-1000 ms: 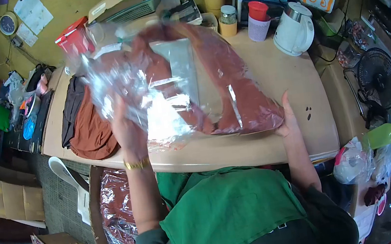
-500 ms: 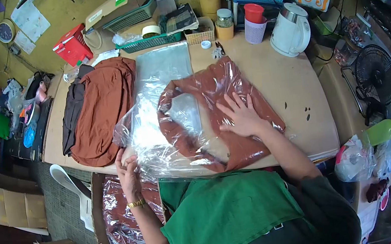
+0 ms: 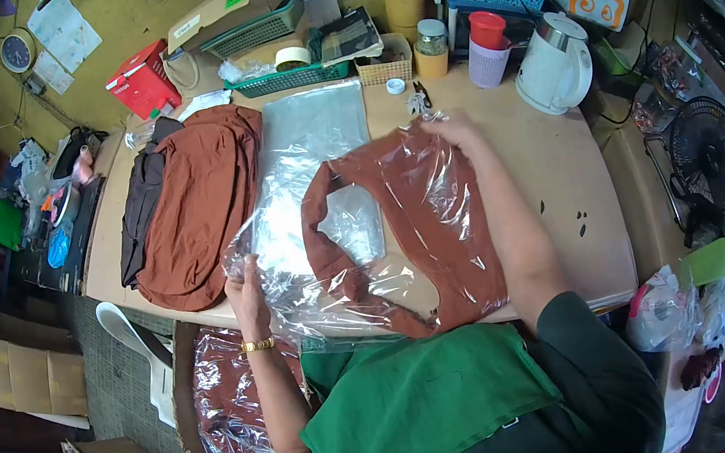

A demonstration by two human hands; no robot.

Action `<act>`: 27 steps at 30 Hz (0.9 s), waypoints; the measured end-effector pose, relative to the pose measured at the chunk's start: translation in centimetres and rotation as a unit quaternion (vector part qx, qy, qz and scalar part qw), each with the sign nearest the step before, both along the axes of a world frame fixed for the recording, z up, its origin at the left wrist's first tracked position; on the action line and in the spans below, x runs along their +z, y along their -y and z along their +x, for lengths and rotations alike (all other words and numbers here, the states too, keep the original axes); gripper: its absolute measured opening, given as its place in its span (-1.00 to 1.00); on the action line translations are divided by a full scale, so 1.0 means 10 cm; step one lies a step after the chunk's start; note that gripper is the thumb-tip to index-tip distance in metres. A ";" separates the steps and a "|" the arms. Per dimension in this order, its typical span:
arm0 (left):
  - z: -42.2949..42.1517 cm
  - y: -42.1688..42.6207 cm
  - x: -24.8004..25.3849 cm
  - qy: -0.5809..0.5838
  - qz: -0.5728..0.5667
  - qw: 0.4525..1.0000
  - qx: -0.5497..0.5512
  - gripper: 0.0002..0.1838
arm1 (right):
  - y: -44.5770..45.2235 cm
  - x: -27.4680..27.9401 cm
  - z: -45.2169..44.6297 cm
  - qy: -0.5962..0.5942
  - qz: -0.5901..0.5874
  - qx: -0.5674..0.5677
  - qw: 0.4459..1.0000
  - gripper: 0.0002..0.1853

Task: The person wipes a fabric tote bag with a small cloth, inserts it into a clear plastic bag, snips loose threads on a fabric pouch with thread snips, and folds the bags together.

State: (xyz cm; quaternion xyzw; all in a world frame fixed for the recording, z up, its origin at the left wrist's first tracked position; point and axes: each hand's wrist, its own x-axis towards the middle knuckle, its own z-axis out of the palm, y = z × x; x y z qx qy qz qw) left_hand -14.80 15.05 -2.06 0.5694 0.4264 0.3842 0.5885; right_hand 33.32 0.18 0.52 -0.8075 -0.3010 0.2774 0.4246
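A rust-brown garment (image 3: pixel 418 191) lies inside a clear plastic bag (image 3: pixel 299 305) at the front of the table, with a gap in the cloth at its left side. My left hand (image 3: pixel 247 294) pinches the bag's loose left edge near the table's front. At the far right corner of the bagged garment, my right hand (image 3: pixel 453 130) is closed on the plastic and perhaps the cloth; its fingertips are partly hidden. Flat clear plastic sheets or bags (image 3: pixel 310 113) lie underneath and behind. To the left rests a pile of rust-brown garments (image 3: pixel 198 208) with dark cloth (image 3: pixel 139 221) below.
An open carton (image 3: pixel 189 408) of plastic-wrapped brown garments (image 3: pixel 227 384) stands below the front edge. Along the back are a green basket (image 3: pixel 291 79), small snips (image 3: pixel 424 95), a purple cup (image 3: pixel 489 68) and a white kettle (image 3: pixel 553 65). A black fan (image 3: pixel 708 145) stands right.
My right hand has gone from lying flat on the garment to its far right corner and closed there. My left hand has risen slightly with the bag's edge. The garment has turned more upright.
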 end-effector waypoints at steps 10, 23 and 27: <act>0.33 0.00 0.05 0.062 -0.038 0.997 0.019 -0.70 | 0.32 0.24 -0.98 0.419 -0.119 0.039 0.899 -0.27; 0.21 0.54 0.15 -0.002 -0.013 1.000 -0.021 -0.10 | 0.23 -0.20 -0.91 0.455 -0.201 0.063 0.865 -0.16; -0.03 0.56 0.36 -0.138 0.144 0.979 0.043 -0.13 | 0.23 -0.16 -0.92 0.433 -0.211 0.059 0.874 -0.15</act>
